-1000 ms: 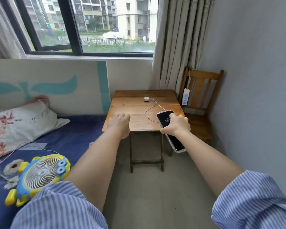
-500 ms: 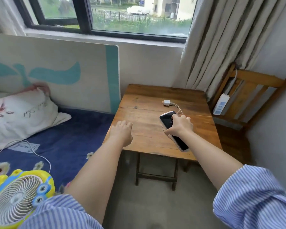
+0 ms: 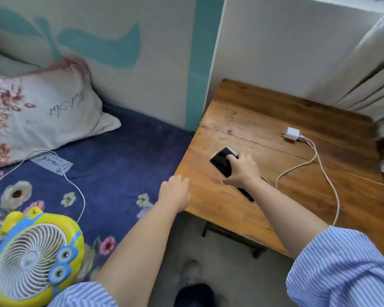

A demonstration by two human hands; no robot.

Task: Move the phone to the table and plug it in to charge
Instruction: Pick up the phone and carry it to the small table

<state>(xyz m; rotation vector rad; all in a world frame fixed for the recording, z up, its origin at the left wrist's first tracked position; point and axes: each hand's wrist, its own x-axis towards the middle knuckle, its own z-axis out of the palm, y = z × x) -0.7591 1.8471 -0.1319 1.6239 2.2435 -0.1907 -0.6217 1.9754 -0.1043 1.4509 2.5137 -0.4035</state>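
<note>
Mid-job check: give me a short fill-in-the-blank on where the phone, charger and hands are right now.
1. The right hand grips the ____, dark screen up, at the wooden table.
2. The white charger plug lies on the table with its prongs plugged into ____.
3. The left hand holds ____ and hovers at the table's near-left edge.
4. The yellow and blue fan rests on the ____.

Missing words: phone; nothing; nothing; bed

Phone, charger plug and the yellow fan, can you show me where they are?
phone (image 3: 222, 159), head view, on the dark screen near its top end.
charger plug (image 3: 292, 133), head view, on its white body.
yellow fan (image 3: 32, 258), head view, on the white grille.
</note>
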